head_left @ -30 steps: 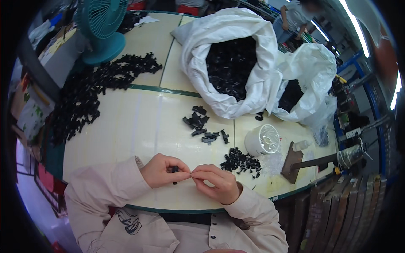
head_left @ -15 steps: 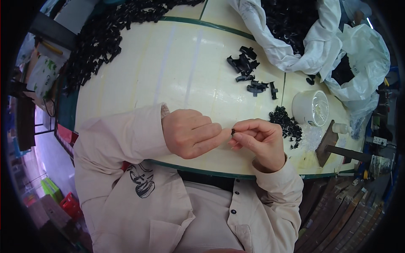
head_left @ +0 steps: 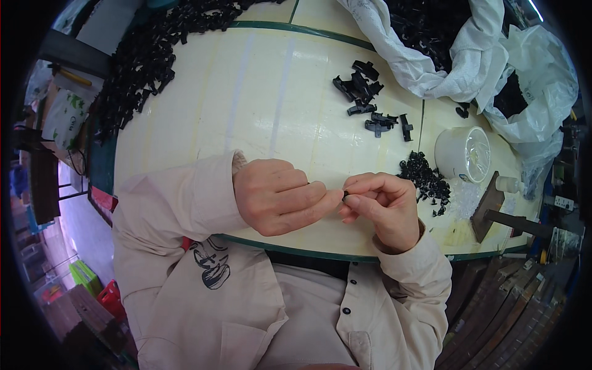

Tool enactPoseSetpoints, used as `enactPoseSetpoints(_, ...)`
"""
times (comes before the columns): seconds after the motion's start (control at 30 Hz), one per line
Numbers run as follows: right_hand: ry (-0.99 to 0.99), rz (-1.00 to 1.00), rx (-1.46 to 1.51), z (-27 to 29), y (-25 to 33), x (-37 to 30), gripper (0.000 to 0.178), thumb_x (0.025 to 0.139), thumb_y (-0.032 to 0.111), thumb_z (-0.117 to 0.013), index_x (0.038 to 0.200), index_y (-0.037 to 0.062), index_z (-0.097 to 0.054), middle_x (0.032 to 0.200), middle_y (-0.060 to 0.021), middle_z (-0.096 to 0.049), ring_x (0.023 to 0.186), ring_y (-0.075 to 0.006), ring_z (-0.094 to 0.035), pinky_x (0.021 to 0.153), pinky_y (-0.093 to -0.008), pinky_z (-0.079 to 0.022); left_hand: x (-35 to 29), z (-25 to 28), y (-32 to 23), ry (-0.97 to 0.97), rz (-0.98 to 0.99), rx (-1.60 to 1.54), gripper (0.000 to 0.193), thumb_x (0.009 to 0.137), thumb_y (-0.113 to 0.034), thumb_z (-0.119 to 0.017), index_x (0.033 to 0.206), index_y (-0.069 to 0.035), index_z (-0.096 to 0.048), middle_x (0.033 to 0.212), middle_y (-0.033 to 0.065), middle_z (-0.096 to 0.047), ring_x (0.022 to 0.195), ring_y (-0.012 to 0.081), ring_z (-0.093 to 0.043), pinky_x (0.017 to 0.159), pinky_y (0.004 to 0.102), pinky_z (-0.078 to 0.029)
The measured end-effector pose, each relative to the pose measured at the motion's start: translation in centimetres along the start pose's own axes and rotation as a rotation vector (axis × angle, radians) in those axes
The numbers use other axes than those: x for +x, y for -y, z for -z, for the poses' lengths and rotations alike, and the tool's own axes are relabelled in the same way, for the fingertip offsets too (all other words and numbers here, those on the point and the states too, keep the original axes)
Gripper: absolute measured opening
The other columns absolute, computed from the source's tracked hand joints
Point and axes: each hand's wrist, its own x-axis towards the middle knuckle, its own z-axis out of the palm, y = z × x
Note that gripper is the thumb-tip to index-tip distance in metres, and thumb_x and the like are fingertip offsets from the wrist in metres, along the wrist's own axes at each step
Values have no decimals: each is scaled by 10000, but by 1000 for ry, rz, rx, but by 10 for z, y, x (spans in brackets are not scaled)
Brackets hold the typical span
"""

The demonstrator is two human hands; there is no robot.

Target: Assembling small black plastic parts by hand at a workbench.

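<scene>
We record a pale table (head_left: 203,117) with green edging as the largest thing in view. On its far right we see a white sack (head_left: 431,86) of black parts, cut off by the upper border; at far left, a spread heap (head_left: 142,68) of black parts; beside the sack, a translucent bag (head_left: 542,111), dark inside. Near the front edge we find the left hand (head_left: 280,197), back upward, fingers curled; its palm is hidden, so we cannot tell whether it grips anything. Facing it, the right hand (head_left: 388,209) is closed in a pinch. To its right we note a white tub (head_left: 447,154); farther back, between hands and sack, several loose clips (head_left: 361,86), black. Just beside the tub lies a pile of small caps (head_left: 425,176), also black. Smallest: a black piece (head_left: 345,196), mostly covered, between right thumb and forefinger, the left fingertips right at it; contact there we cannot confirm.
</scene>
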Motion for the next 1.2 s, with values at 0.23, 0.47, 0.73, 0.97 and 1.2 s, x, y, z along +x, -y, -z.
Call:
enactPoseSetpoints(0.23,-29,235,-155,-2,-5,-2,161,800,-128,-613,956,-92,-625,1007,-153,-626,828,-199,-672,729,-269,-571,-1,1,3,40,84,-89,346,610,-37,-664,952,17,-652,765,62,-575,522,114,-511,422,235,-375)
enactPoseSetpoints(0.47,-74,372,-340,-2,-2,-6,157,789,-127,-613,934,-74,-637,995,-145,-632,817,-180,-671,727,-249,-559,18,-2,-11,42,744,-614,242,718,-90,-789,908,-35,-650,713,46,-558,541,105,-521,480,207,-408)
enactPoseSetpoints(0.73,-584,966,-1033,43,36,-32,254,704,-202,-599,925,-78,-629,916,-183,-628,699,-187,-641,609,-252,-538,-4,5,8,134,1649,-1392,217,744,8,-734,936,14,-633,850,19,-617,777,66,-580,696,196,-486)
enactPoseSetpoints(0.97,-899,823,-1444,101,68,-58,146,700,-89,-685,825,-23,-648,831,-106,-676,639,-142,-630,524,-220,-510,8,6,13,119,1585,-1529,226,804,-47,-650,1016,15,-606,935,42,-608,776,70,-544,696,177,-428)
enactPoseSetpoints(1.2,-835,789,-1504,102,73,-50,133,709,-75,-683,822,-17,-642,839,-89,-676,627,-127,-625,497,-217,-496,11,6,14,185,1670,-1448,244,892,-92,-535,1089,31,-607,913,52,-638,685,64,-550,607,191,-444)
